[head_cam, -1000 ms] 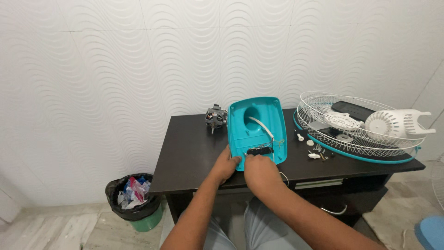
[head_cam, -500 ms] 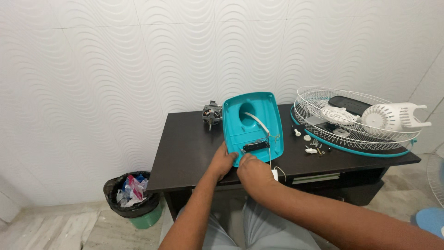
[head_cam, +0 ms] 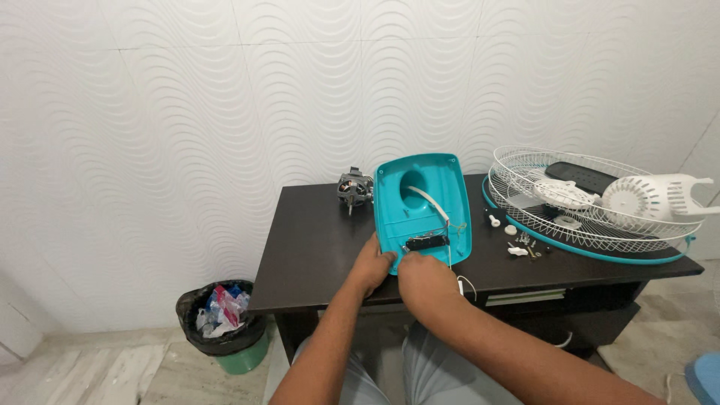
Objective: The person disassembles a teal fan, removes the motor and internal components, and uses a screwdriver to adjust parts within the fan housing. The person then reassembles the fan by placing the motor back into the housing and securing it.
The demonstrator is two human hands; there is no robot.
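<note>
A teal plastic fan base [head_cam: 424, 206] lies upside down on the dark table [head_cam: 315, 247], with a white cable and a small black switch block [head_cam: 426, 242] inside it. My left hand [head_cam: 373, 264] holds the base's near left edge. My right hand [head_cam: 421, 274] rests at the near edge, fingers closed at the switch block; whether they pinch it I cannot tell.
A small fan motor [head_cam: 354, 188] stands behind the base. Loose screws and small white parts [head_cam: 517, 244] lie to its right. White wire fan guards with a white motor cover [head_cam: 600, 199] fill the table's right end. A black bin [head_cam: 221, 324] stands on the floor at left.
The camera view has shifted slightly. Both hands stay at the near edge of the teal base; the right hand has crept a little toward the switch block.
</note>
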